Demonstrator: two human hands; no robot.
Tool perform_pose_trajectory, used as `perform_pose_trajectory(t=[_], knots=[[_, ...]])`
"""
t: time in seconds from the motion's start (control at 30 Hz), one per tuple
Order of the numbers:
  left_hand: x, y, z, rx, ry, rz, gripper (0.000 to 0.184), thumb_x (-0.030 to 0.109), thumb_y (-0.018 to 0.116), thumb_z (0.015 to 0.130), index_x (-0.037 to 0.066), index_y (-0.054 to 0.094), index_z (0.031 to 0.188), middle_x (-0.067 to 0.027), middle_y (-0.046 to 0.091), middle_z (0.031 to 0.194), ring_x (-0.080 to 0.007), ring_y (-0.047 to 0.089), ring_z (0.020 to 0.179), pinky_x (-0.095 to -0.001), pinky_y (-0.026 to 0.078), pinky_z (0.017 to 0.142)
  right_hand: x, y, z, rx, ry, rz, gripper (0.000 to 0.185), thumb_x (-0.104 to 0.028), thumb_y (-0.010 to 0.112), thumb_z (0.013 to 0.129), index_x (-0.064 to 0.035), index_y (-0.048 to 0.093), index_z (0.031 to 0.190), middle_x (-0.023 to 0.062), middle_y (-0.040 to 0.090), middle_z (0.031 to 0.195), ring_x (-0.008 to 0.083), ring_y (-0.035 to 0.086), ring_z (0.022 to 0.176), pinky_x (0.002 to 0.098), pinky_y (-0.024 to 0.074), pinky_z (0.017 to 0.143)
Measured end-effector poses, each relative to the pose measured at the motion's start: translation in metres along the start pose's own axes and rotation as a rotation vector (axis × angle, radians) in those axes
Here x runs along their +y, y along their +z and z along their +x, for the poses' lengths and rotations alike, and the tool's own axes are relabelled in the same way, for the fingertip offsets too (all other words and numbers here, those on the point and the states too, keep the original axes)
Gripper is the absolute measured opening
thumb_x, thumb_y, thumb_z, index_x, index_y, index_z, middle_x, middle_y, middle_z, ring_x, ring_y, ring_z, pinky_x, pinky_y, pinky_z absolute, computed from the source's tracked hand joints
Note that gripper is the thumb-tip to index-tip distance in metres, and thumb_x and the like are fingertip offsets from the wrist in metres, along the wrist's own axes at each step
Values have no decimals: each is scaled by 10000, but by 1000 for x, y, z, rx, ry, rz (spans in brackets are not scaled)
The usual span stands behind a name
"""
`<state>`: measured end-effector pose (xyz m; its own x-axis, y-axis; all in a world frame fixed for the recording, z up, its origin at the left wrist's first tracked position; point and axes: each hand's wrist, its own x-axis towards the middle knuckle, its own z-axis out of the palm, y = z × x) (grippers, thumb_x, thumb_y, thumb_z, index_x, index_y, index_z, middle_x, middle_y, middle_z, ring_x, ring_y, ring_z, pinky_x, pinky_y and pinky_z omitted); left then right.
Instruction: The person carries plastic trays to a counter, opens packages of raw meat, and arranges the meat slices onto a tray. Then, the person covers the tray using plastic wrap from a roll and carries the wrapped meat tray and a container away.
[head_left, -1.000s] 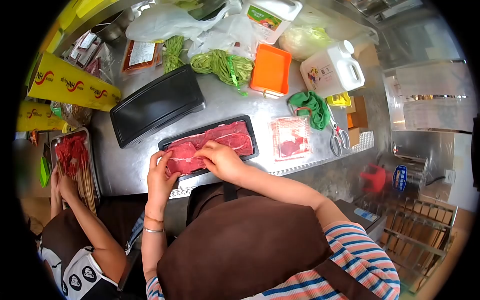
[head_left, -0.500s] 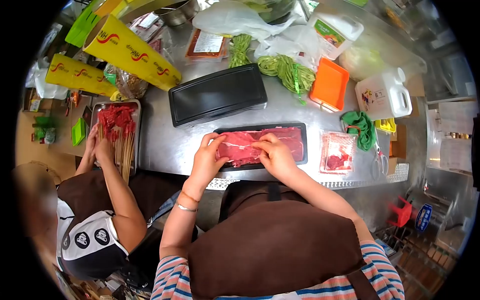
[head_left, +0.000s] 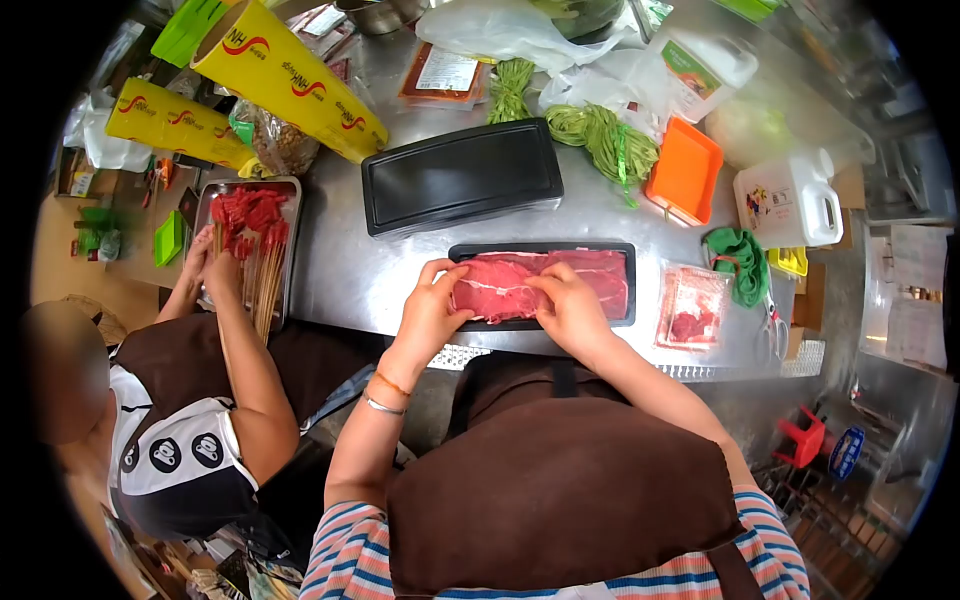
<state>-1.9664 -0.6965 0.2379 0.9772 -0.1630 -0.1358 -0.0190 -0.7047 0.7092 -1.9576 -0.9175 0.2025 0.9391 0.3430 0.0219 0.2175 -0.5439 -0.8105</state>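
Note:
A black tray (head_left: 631, 300) lies near the front edge of the steel table, holding flat slices of raw red meat (head_left: 603, 275). On its left half is a meat slice (head_left: 492, 285) with a pale streak of fat. My left hand (head_left: 428, 308) pinches the left edge of this slice between thumb and fingers. With thumb and fingertips together, my right hand (head_left: 572, 312) grips the slice near the tray's middle. Behind the tray sits a black rectangular lid or upturned tray (head_left: 462, 178). A clear plastic box (head_left: 692, 308) with red meat pieces stands to the right.
At left, a co-worker's hands (head_left: 212, 265) hold a skewer by a metal tray (head_left: 291, 235) of skewered meat. Yellow rolls (head_left: 290, 75), green vegetable bundles (head_left: 605, 145), an orange tray (head_left: 685, 170), a white jug (head_left: 790, 200), a green cloth (head_left: 738, 262) and scissors (head_left: 775, 330) surround the work area.
The whole view has shifted, so the table's things appear further right. Both my hands stay on the meat slice with little movement relative to the tray.

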Motion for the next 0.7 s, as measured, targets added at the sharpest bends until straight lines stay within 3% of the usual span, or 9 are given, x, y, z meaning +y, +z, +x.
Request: perform_pose_trajectory(t=[0.07,0.17,0.37,0.7], knots=[[-9,7,0,31,139,46,561,-49,748,610,38,581,1138,-89,482,1166,-153,567,633,-274,500,625,-1,1,1,-5,-21,-14,332,64,573,702,-18,631,1019,129,546,969,297,589,781,348,485,678],[0,9,-2,-8,-1,32,580,-49,754,602,45,577,1146,-85,478,1170,-153,568,626,-275,502,620,-1,0,-5,-8,1,-28,331,53,573,706,-30,629,1022,133,549,983,314,594,790,369,490,674],[-1,7,-2,12,-16,41,606,-17,781,581,74,579,1145,-69,473,1139,-154,550,593,-287,495,591,-1,-4,-6,-81,46,-141,319,3,599,727,-63,624,1039,120,545,1028,324,601,817,394,499,684],[-3,6,-2,31,2,79,605,27,805,570,112,593,1131,-56,466,1121,-150,518,574,-281,484,574,20,-22,-15,63,-11,-160,308,19,580,713,-49,637,1008,117,562,986,305,616,785,393,510,686]])
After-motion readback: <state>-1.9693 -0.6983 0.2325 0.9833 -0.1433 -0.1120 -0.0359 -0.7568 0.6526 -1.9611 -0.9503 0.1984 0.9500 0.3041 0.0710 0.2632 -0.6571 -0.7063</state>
